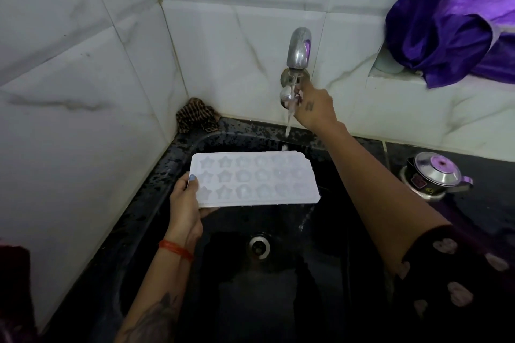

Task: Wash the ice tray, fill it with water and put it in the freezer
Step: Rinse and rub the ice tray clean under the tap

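Note:
A white ice tray with star and flower shaped cells is held flat over the black sink. My left hand grips its left end, thumb on top. A thin stream of water falls from the chrome tap and lands at the tray's far edge. My right hand reaches up to the tap's handle below the spout, fingers on it; the fingertips are partly hidden behind the water and handle.
White tiled walls close in the left and back. A brown scrubber sits in the back-left corner of the black counter. A small steel pot with lid stands on the right counter. Purple cloth hangs at upper right. The drain lies mid-sink.

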`<move>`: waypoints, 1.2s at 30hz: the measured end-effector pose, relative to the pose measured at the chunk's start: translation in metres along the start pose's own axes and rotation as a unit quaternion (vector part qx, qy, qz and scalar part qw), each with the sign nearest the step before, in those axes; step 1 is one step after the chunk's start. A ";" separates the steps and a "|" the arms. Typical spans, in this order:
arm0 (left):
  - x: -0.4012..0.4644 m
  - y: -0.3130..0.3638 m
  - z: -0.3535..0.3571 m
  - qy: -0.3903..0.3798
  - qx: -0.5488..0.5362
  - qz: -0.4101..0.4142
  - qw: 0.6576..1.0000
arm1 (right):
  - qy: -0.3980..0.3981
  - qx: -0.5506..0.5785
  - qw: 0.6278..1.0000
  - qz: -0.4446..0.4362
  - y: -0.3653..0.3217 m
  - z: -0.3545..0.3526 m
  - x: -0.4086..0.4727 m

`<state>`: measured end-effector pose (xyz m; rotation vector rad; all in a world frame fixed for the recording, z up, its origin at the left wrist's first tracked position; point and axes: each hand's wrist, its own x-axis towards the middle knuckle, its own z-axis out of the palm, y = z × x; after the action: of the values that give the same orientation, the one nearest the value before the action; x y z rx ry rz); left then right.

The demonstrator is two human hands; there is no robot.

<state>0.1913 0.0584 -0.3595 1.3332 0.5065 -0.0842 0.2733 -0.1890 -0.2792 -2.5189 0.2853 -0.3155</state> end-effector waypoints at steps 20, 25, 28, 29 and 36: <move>-0.054 0.012 -0.012 -0.062 -0.027 -0.005 0.998 | -0.093 0.105 0.986 0.093 0.040 -0.012 -0.157; -0.071 0.017 -0.020 -0.111 -0.028 -0.025 0.993 | -0.078 0.109 0.986 0.094 0.041 -0.022 -0.174; -0.076 0.019 -0.025 -0.141 -0.024 -0.034 0.989 | -0.075 0.114 0.985 0.101 0.042 -0.028 -0.182; -0.077 0.019 -0.027 -0.153 -0.022 -0.034 0.987 | -0.076 0.114 0.985 0.101 0.042 -0.030 -0.185; -0.087 0.026 -0.023 -0.200 -0.005 -0.062 0.978 | -0.072 0.111 0.988 0.075 0.047 -0.041 -0.196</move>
<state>0.1157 0.0665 -0.3041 1.2334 0.2464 -0.4444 0.0696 -0.1955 -0.3049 -2.2720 0.3603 -0.0979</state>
